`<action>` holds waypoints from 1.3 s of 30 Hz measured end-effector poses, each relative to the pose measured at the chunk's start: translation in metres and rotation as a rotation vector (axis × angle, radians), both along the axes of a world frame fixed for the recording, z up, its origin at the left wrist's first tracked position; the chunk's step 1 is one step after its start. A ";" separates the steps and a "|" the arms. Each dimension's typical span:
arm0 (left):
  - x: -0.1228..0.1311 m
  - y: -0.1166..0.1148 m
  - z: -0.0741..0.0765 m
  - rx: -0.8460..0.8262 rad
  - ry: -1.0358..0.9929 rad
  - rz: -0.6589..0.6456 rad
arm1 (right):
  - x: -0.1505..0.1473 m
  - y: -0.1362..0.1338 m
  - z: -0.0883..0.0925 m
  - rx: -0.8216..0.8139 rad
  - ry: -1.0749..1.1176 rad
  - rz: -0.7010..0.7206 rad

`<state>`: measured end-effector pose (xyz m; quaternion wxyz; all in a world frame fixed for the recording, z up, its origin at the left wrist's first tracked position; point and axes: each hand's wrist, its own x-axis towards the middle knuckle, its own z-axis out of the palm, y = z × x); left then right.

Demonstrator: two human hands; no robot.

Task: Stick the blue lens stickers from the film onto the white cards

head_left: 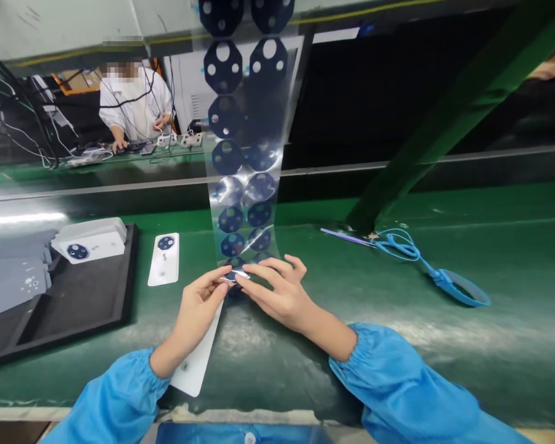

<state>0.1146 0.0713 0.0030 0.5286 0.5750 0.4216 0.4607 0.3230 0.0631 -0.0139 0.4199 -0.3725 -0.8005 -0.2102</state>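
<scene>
A clear strip (243, 161) with two columns of dark, holed round stickers hangs down to the green bench. At its lower end, my left hand (198, 311) pinches the edge of a shiny dark round sticker (235, 273) between thumb and fingers. My right hand (282, 293) meets it from the other side, fingertips closed on the sticker's edge and the outer fingers bent loosely. Its thumb is mostly hidden. Beneath my left hand and wrist lies a white phone back panel (198, 364), partly covered by them.
Another white panel (163, 262) with a dark round sticker lies left. Beyond it stands a black tray (81, 308) of stacked white panels (97, 240) and grey panels (13, 280). Purple tweezers (346, 236) and a blue wrist strap (460, 288) lie right. A person (134, 102) works across the bench.
</scene>
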 end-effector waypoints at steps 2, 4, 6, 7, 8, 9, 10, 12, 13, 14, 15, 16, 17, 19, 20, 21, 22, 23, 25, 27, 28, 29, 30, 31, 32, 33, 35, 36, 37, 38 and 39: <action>-0.001 0.000 0.003 -0.037 -0.011 -0.001 | -0.001 0.000 -0.002 0.022 0.008 0.003; -0.001 0.000 0.005 -0.066 -0.015 -0.004 | -0.002 -0.001 -0.002 0.036 -0.010 0.019; -0.001 -0.001 0.005 -0.093 -0.020 -0.014 | -0.002 -0.002 -0.001 0.047 -0.030 0.033; -0.001 -0.001 0.005 -0.107 -0.025 -0.023 | -0.002 -0.003 0.000 0.053 -0.035 0.040; -0.001 -0.001 0.004 -0.122 -0.031 -0.034 | -0.001 -0.003 0.000 0.051 -0.043 0.047; -0.001 -0.001 0.004 -0.136 -0.036 -0.046 | -0.001 -0.003 0.001 0.035 -0.058 0.057; -0.001 0.000 0.003 -0.149 -0.042 -0.057 | 0.000 -0.003 0.002 0.009 -0.078 0.073; -0.002 0.001 0.000 -0.175 -0.048 -0.079 | 0.002 -0.002 0.002 -0.075 -0.106 0.120; -0.002 0.001 -0.002 -0.185 -0.048 -0.088 | 0.002 -0.002 0.002 -0.121 -0.104 0.146; -0.003 0.002 -0.003 -0.192 -0.044 -0.094 | 0.002 -0.001 0.002 -0.160 -0.089 0.172; -0.003 0.002 -0.005 -0.195 -0.038 -0.097 | 0.001 -0.001 0.001 -0.190 -0.063 0.194; -0.004 0.003 -0.007 -0.192 -0.030 -0.094 | 0.000 -0.002 0.002 -0.214 -0.035 0.209; -0.004 0.004 -0.010 -0.183 -0.018 -0.085 | -0.001 -0.003 0.003 -0.237 -0.006 0.217; -0.005 0.007 -0.015 -0.147 0.016 -0.055 | -0.004 -0.007 0.006 -0.278 0.040 0.223; -0.005 0.009 -0.017 -0.123 0.039 -0.041 | -0.005 -0.010 0.009 -0.294 0.048 0.227; -0.007 0.011 -0.018 -0.095 0.065 -0.032 | -0.005 -0.013 0.013 -0.312 0.048 0.233; -0.009 0.014 -0.019 -0.063 0.094 -0.030 | -0.005 -0.016 0.016 -0.339 0.046 0.248; -0.012 0.016 -0.020 -0.029 0.126 -0.036 | -0.003 -0.019 0.020 -0.377 0.056 0.272; -0.024 0.019 -0.018 0.038 0.179 -0.056 | 0.001 -0.022 0.028 -0.496 0.149 0.312; -0.043 0.020 -0.013 0.148 0.279 -0.084 | 0.006 -0.024 0.035 -0.646 0.352 0.293; -0.055 0.020 -0.010 0.237 0.373 -0.123 | 0.008 -0.024 0.038 -0.715 0.482 0.254; -0.067 0.018 -0.008 0.341 0.495 -0.188 | 0.010 -0.024 0.041 -0.788 0.620 0.209; -0.079 0.015 -0.006 0.444 0.633 -0.275 | 0.010 -0.024 0.043 -0.871 0.758 0.172; -0.090 0.011 -0.005 0.529 0.770 -0.376 | 0.009 -0.024 0.044 -0.961 0.888 0.149; -0.098 0.006 -0.006 0.589 0.887 -0.470 | 0.007 -0.024 0.044 -1.055 1.001 0.138; -0.104 0.000 -0.007 0.617 0.970 -0.535 | 0.003 -0.024 0.044 -1.149 1.091 0.139; -0.106 -0.015 -0.013 0.657 1.092 -0.534 | -0.009 -0.024 0.041 -1.320 1.198 0.161; -0.103 -0.023 -0.017 0.683 1.129 -0.480 | -0.017 -0.024 0.039 -1.393 1.227 0.174; -0.098 -0.030 -0.021 0.706 1.154 -0.411 | -0.025 -0.023 0.036 -1.459 1.244 0.187; -0.092 -0.037 -0.025 0.722 1.165 -0.345 | -0.033 -0.022 0.033 -1.516 1.256 0.197; -0.086 -0.043 -0.028 0.728 1.166 -0.294 | -0.041 -0.020 0.030 -1.556 1.264 0.204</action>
